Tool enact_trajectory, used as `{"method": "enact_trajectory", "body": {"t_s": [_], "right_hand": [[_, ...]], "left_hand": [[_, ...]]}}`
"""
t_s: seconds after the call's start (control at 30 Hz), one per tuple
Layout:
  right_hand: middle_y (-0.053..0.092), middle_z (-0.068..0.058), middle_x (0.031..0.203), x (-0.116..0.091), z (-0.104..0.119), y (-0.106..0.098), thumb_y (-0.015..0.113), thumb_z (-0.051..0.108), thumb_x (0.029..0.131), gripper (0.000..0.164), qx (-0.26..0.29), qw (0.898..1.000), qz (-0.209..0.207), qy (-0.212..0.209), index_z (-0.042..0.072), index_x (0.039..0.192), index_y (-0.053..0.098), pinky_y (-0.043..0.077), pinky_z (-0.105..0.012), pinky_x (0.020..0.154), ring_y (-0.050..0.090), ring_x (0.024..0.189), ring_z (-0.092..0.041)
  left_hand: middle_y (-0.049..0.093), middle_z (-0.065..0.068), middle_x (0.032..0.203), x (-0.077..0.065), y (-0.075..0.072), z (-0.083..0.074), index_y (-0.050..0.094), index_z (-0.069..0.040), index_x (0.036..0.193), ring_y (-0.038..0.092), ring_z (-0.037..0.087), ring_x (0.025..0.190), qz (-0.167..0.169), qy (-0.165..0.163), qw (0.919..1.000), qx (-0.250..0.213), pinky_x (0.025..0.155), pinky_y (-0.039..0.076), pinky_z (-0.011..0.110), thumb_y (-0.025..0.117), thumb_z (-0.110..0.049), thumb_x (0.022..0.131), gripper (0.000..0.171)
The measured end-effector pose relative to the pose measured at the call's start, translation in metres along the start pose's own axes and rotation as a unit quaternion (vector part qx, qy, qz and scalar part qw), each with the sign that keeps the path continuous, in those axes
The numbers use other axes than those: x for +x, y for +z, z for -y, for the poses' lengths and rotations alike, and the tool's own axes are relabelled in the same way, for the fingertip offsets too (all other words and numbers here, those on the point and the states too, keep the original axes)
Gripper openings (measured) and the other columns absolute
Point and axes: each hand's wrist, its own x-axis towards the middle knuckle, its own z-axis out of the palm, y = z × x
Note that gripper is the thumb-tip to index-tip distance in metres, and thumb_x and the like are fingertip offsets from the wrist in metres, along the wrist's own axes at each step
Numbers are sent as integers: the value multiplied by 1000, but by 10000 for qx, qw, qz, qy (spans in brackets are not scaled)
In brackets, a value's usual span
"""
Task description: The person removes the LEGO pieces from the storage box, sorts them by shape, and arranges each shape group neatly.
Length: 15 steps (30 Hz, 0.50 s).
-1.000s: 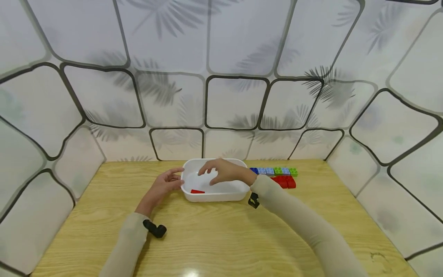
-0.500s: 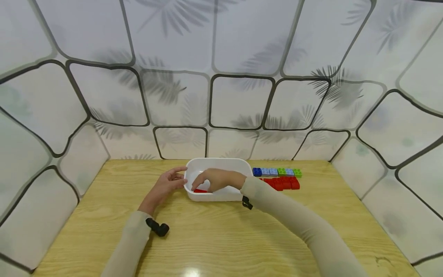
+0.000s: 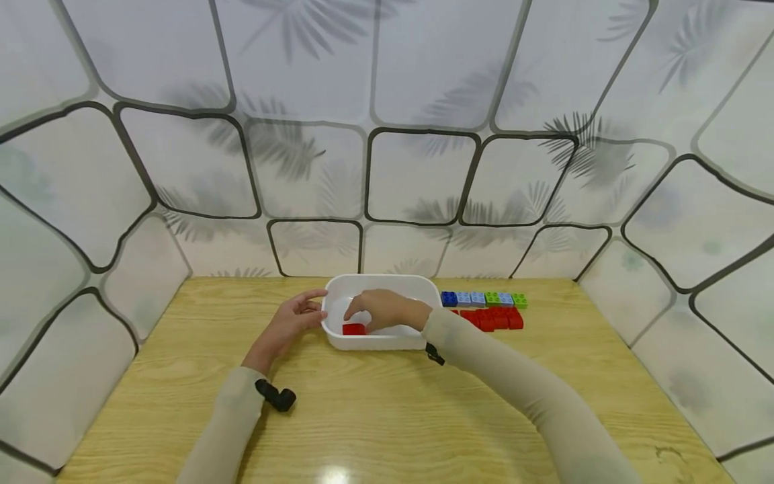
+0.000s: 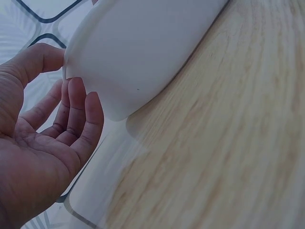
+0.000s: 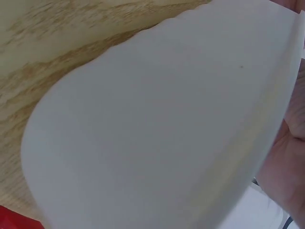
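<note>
A white plastic tub [image 3: 399, 342] stands at the back middle of the wooden table. At its left end, my left hand [image 3: 294, 314] grips the rim; in the left wrist view the thumb and fingers [image 4: 77, 102] meet its edge. My right hand [image 3: 382, 308] reaches down inside the tub and pinches a red block [image 3: 353, 329] near the front left wall, thumb on one side, fingers at the other. In the right wrist view, the tub's outer wall [image 5: 138, 109] covers most of the work, and only part of the palm [image 5: 283, 160] shows.
Right of the tub, a row of blue, light blue and green building blocks [image 3: 478, 300] lies along the back. In front of it is a row of several red blocks [image 3: 500, 319], partly behind the right sleeve. A patterned wall [image 3: 405, 181] rises behind the table.
My right hand has gone down into the tub to the red block, which lay flat and now shows a taller face. My left hand stays at the rim.
</note>
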Motion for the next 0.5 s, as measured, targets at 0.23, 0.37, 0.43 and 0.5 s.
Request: {"method": "enact_trajectory", "body": {"t_s": [0.23,0.37,0.43,0.5], "right_hand": [[68,-1,135,2,1,1,77,-2,86,52,366,9992,44,-170,16,134,68,50,-34,107,62,124,-18],[70,-2,131,4,5,1,72,-7,85,51,419,9984,134,-354,14,132,70,50,-33,105,63,121,-19],[71,-2,129,5,5,2,71,-8,85,50,331,9986,150,-392,13,131,71,50,-32,105,63,121,-19],[71,-3,128,7,5,3,72,-6,85,48,206,9991,143,-350,13,130,71,49,-33,106,63,122,-19]], "left_hand": [[62,8,111,0,0,-2,42,1,151,63,8,94,11,-2,10000,-76,82,57,23,65,-8,99,58],[63,5,109,-1,0,-1,42,1,151,63,7,94,15,16,10000,-90,83,57,23,65,-8,99,58],[63,2,106,-1,0,-1,42,1,151,64,7,94,12,9,9999,-107,83,58,23,65,-7,99,58],[63,0,105,-1,1,0,42,2,151,64,7,94,16,5,9999,-136,83,58,23,65,-6,99,58]]}}
